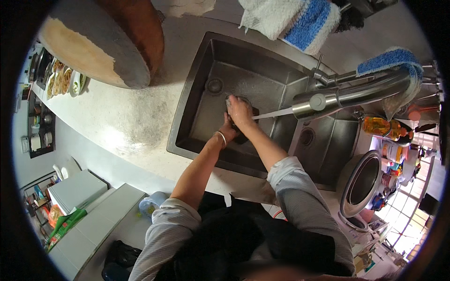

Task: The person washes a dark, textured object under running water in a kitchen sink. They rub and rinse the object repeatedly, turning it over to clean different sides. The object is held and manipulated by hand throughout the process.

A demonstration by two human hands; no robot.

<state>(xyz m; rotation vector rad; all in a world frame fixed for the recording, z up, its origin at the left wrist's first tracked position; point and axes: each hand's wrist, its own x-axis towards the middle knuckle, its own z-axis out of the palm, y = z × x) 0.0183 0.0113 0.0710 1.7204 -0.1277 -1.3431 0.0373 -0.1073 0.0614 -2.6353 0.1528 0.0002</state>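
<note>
Both hands are inside the larger basin of a dark double sink [191,116]. My right hand [240,111] lies over a dark object [254,113] that it mostly covers; what the object is cannot be told. My left hand [228,128], with a pale bangle [222,139] at the wrist, is just below and touches its near side. A thin stream of water [272,114] runs from the metal faucet [314,103] onto the object beside my right wrist. A drain [214,86] shows behind the hands, to the left.
A large round-rimmed vessel [135,66] stands on the counter [137,116] left of the sink, dishes of food [66,80] beyond it. A blue and white cloth [306,26] hangs behind; another cloth [390,61] drapes the faucet. Bottles [381,127] and a round metal-rimmed container [364,182] stand right.
</note>
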